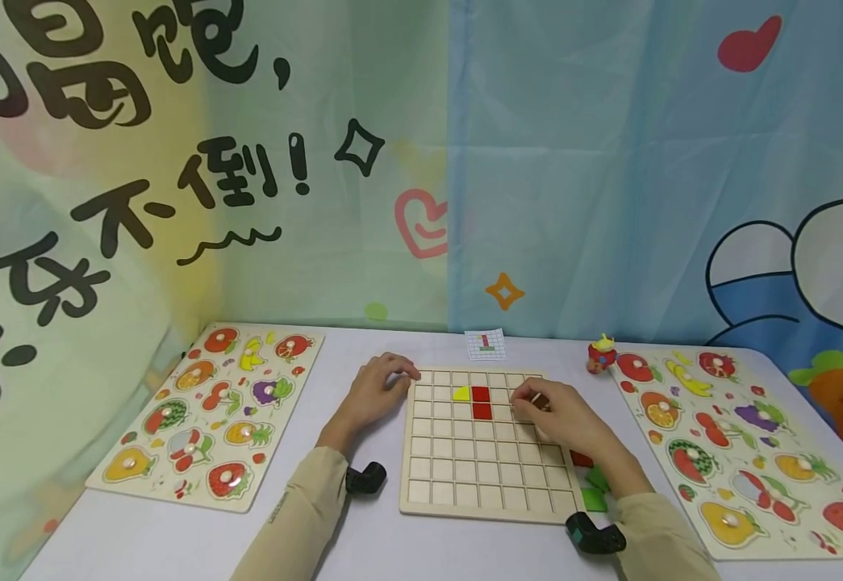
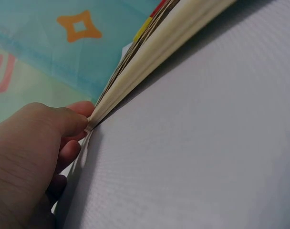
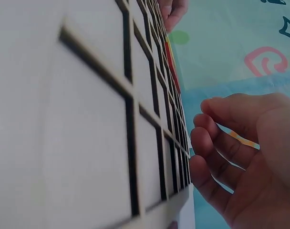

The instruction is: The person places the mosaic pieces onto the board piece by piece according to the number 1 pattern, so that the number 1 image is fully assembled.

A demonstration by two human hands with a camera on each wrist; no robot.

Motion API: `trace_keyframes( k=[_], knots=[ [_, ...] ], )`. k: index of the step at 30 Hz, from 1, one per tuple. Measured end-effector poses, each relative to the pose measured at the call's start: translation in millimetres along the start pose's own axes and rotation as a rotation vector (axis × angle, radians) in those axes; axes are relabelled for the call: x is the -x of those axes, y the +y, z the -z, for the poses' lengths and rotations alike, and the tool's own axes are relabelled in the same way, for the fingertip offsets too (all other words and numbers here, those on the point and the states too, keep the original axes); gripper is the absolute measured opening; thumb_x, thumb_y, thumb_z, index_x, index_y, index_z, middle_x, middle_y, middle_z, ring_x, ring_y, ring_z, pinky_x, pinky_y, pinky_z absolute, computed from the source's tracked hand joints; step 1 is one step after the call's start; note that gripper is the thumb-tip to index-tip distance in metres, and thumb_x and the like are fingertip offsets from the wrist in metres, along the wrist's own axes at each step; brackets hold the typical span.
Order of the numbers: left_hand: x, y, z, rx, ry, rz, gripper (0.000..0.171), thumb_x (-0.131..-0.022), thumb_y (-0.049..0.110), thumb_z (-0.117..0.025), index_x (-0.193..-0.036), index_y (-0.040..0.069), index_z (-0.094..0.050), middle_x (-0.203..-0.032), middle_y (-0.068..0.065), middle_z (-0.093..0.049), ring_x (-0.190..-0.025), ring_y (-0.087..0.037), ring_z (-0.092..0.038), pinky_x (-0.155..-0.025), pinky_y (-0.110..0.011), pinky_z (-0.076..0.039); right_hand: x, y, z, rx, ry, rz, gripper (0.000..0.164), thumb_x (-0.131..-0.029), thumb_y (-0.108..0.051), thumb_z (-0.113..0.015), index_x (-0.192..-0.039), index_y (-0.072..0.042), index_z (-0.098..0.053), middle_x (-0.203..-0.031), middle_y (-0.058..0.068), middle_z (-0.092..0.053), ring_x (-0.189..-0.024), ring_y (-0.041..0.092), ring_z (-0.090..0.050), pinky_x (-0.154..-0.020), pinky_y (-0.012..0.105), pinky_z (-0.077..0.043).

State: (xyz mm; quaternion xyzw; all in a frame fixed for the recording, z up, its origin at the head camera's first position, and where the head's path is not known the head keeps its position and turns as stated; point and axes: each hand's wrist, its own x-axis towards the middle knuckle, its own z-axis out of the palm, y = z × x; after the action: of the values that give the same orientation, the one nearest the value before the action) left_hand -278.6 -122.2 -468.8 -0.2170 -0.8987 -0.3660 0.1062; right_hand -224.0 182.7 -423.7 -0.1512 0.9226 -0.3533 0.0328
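A wooden grid board [image 1: 494, 472] lies on the table. Two red squares [image 1: 482, 411] sit in its cells, one above the other, with a yellow rounded piece [image 1: 461, 394] left of the upper one. My left hand [image 1: 379, 389] pinches the board's far left corner between thumb and forefinger, as the left wrist view shows. Over the board's right side hovers my right hand [image 1: 557, 411], fingers loosely bent. In the right wrist view, thumb and fingers [image 3: 221, 157] stand slightly apart, and no piece shows between them. Green pieces [image 1: 595, 499] and a red piece [image 1: 581, 458] lie beside the board, partly under the right forearm.
A small card [image 1: 485, 344] with a coloured grid pattern lies behind the board. Fruit puzzle boards stand at left [image 1: 203, 420] and right [image 1: 740, 460]. A little red and yellow figurine [image 1: 601, 355] is near the right one. A printed curtain [image 1: 537, 161] hangs behind the table.
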Motion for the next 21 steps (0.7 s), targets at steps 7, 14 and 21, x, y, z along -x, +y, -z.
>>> trace_keyframes(
  k=[7,14,21],
  knots=[
    [-0.2,-0.7,0.1,0.0,0.002,-0.005,0.013,-0.09,0.011,-0.059,-0.094,0.018,-0.069,-0.114,-0.001,-0.064,-0.106,-0.022,-0.056,-0.089,-0.042,-0.038,10,4,8,0.003,-0.013,-0.014,0.016,-0.094,-0.023,-0.057,-0.102,-0.011,-0.063,-0.09,0.001,-0.064,-0.081,0.014,-0.055,-0.068,0.026,-0.045],
    [0.3,-1.2,1.8,0.005,-0.001,0.007,0.013,-0.09,0.011,-0.059,-0.094,0.018,-0.07,-0.114,-0.001,-0.064,-0.106,-0.023,-0.056,-0.088,-0.04,-0.037,16,11,15,0.042,-0.024,0.011,0.016,-0.094,-0.024,-0.057,-0.103,-0.011,-0.063,-0.094,0.001,-0.065,-0.083,0.013,-0.056,-0.066,0.025,-0.046],
    [0.2,-1.8,1.5,-0.001,-0.001,-0.002,0.013,-0.09,0.013,-0.059,-0.094,0.019,-0.069,-0.115,0.0,-0.064,-0.106,-0.022,-0.056,-0.087,-0.039,-0.037,25,17,24,0.049,-0.038,-0.017,0.015,-0.094,-0.021,-0.058,-0.104,-0.01,-0.062,-0.093,0.002,-0.064,-0.082,0.015,-0.055,-0.06,0.024,-0.046]
  ],
)
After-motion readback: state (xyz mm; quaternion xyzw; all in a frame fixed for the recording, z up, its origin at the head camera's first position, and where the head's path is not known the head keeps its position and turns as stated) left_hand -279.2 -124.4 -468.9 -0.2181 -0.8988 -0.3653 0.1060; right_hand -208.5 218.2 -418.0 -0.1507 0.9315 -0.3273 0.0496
